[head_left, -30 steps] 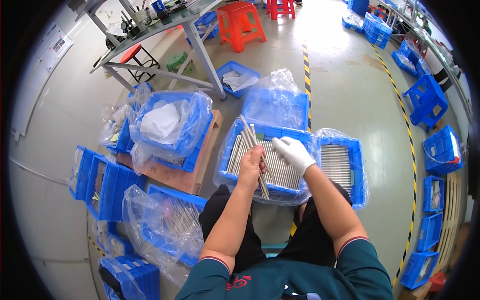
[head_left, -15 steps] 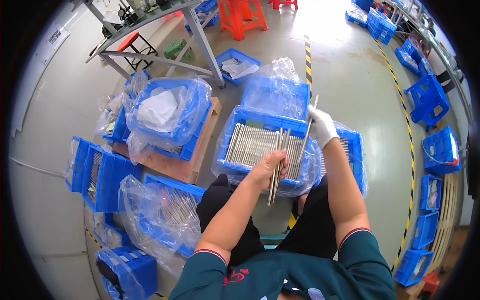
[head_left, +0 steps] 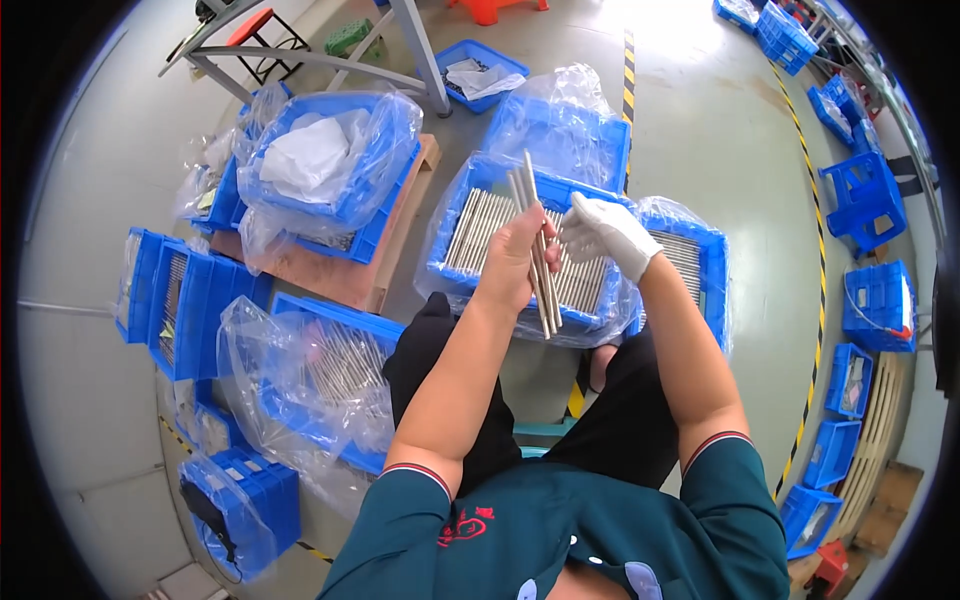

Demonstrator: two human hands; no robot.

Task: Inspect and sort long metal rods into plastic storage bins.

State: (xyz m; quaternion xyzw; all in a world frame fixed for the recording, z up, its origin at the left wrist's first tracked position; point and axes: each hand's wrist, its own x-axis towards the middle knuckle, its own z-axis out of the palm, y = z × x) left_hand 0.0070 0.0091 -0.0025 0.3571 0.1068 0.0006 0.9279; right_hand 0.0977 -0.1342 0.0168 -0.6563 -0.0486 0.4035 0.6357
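Several slim metal rods [head_left: 528, 190] are gripped in a slanted bundle by my bare left hand [head_left: 513, 258], above a plastic-lined blue crate [head_left: 610, 182]. Inside that crate, rows of similar rods [head_left: 478, 228] lie side by side. My right hand [head_left: 615, 235], in a white glove, is just right of the bundle over the crate. Its fingers reach toward the bundle, loosely extended, with no rod visible in them. Part of the rows is covered by my hands.
Another blue crate of rods [head_left: 712, 255] adjoins on the right. At lower left stands a plastic-draped crate of rods [head_left: 345, 370]. A wooden pallet [head_left: 375, 270] bears stacked crates at left. A metal table leg [head_left: 425, 60] rises beyond. Blue stools and crates line the right side.
The single rod in my right hand is no longer there, and that hand has come down and left toward the bundle. My left hand has raised the bundle. The view has tilted down.
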